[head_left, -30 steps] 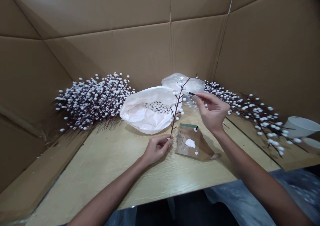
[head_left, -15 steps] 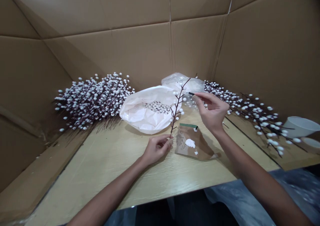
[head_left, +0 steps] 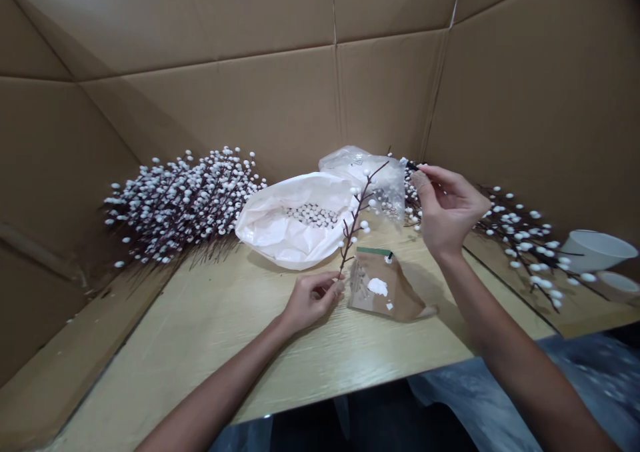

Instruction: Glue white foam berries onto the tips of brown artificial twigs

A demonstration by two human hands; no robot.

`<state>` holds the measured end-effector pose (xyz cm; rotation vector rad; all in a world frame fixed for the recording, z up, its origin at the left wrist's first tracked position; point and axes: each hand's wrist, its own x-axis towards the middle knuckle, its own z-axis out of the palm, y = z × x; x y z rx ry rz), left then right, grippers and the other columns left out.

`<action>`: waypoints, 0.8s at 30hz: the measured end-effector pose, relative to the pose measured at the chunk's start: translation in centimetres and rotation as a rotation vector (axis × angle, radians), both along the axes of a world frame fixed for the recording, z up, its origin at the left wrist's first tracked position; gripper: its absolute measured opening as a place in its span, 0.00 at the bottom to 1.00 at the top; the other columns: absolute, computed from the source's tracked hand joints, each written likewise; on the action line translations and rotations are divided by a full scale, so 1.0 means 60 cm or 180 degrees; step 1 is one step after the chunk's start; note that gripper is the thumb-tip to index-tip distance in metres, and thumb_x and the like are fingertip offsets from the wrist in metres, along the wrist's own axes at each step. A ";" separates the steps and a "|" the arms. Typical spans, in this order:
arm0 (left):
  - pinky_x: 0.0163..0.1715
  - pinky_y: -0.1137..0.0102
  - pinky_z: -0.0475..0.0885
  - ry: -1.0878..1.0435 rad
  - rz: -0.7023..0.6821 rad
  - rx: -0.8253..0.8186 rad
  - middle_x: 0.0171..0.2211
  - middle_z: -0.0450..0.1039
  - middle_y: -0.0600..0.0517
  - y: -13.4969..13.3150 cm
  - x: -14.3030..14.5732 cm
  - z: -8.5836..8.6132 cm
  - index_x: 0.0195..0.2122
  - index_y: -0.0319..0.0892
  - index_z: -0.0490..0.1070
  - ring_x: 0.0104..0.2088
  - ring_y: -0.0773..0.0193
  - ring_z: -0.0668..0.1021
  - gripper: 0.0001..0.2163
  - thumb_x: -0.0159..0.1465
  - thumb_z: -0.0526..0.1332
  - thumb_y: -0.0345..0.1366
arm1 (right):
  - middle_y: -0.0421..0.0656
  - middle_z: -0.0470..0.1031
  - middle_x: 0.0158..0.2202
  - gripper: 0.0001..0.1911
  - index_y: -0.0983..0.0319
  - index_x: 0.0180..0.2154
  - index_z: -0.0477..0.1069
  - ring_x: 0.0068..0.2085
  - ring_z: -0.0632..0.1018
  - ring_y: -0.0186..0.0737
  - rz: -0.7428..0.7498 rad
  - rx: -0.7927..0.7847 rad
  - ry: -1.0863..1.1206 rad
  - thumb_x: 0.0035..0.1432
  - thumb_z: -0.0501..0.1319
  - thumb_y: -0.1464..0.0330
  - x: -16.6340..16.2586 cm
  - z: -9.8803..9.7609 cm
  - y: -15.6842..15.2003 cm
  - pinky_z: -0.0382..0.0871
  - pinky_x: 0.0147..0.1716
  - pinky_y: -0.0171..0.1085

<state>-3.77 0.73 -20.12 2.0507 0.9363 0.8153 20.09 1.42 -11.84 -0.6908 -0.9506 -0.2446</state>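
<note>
My left hand (head_left: 311, 299) rests on the wooden table (head_left: 210, 332) and pinches the lower end of a thin dark branch (head_left: 356, 217) dotted with white beads, holding it upright. My right hand (head_left: 447, 211) is raised to the right of the branch tip, its fingers pinched on a small dark stick-like thing (head_left: 411, 165) I cannot name. Below the right hand lies a brown card (head_left: 385, 292) with a blob of white paste on it.
A white plastic bag (head_left: 295, 222) of loose white beads sits behind the branch, with a clear bag (head_left: 367, 172) beyond it. Piles of beaded branches lie at the left (head_left: 180, 202) and right (head_left: 520, 239). White bowls (head_left: 595, 252) stand far right. Cardboard walls (head_left: 280, 99) surround the table.
My right hand has lifted up and to the right, away from the branch tip, with the small dark thing still pinched. The left hand and branch have hardly moved.
</note>
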 end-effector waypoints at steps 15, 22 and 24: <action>0.24 0.71 0.72 0.0099 -0.0022 0.0064 0.26 0.78 0.42 0.003 -0.003 -0.001 0.42 0.28 0.76 0.25 0.60 0.78 0.18 0.60 0.57 0.38 | 0.40 0.79 0.33 0.06 0.60 0.35 0.77 0.36 0.80 0.37 0.0036 0.0007 -0.0035 0.52 0.66 0.73 -0.001 0.002 0.001 0.77 0.38 0.39; 0.24 0.71 0.73 0.0086 -0.0004 0.0046 0.27 0.78 0.42 0.002 -0.002 0.000 0.42 0.29 0.76 0.25 0.61 0.78 0.17 0.60 0.57 0.38 | 0.40 0.79 0.33 0.06 0.60 0.36 0.77 0.36 0.80 0.36 -0.0010 -0.0102 -0.0057 0.53 0.65 0.72 0.000 0.000 0.002 0.77 0.38 0.39; 0.24 0.72 0.73 0.0076 0.0001 0.0048 0.27 0.78 0.43 0.002 -0.003 0.000 0.43 0.30 0.76 0.25 0.62 0.78 0.17 0.60 0.57 0.37 | 0.40 0.79 0.33 0.07 0.60 0.36 0.77 0.35 0.80 0.36 0.0012 -0.0092 -0.0057 0.52 0.65 0.72 0.001 -0.001 0.002 0.77 0.37 0.39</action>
